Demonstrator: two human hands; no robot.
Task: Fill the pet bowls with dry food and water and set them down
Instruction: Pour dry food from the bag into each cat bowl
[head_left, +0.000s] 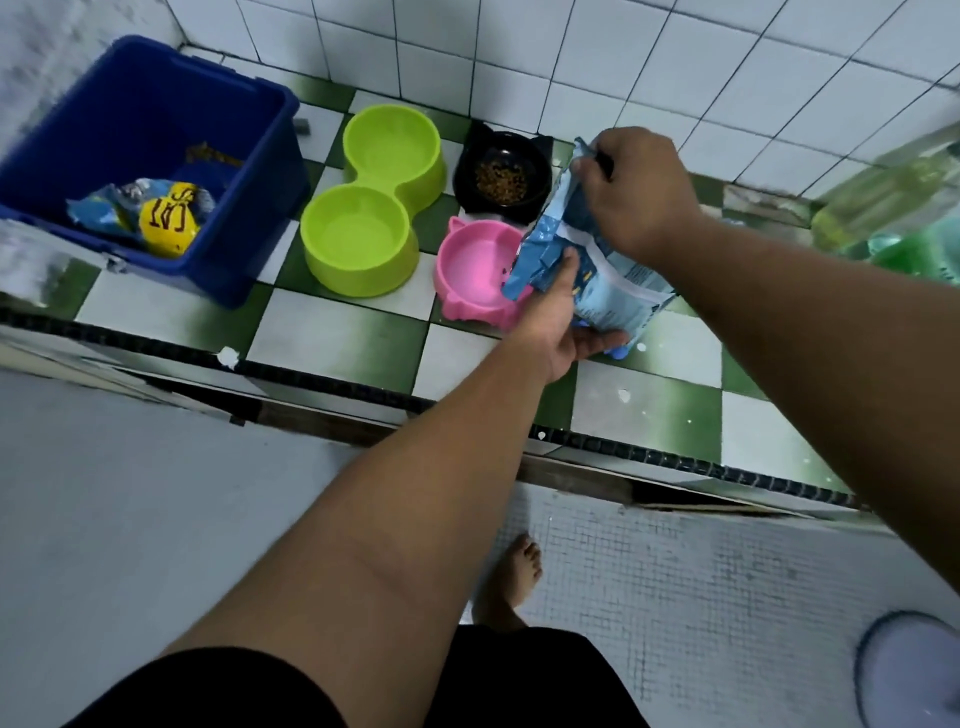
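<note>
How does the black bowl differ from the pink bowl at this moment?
The black bowl holds a layer of dry food; the pink bowl has only a few pieces. The black bowl stands by the wall; the pink bowl nearer, partly hidden by the blue bag. Both have ear-shaped rims and stand on the checkered counter.

Black clothing (519, 680), bare forearms (405, 519), one bare foot (514, 574)

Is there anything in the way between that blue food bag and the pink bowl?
Nothing visible. The blue food bag, held by the left hand and right hand, hangs with its lower corner right over the pink bowl.
</note>
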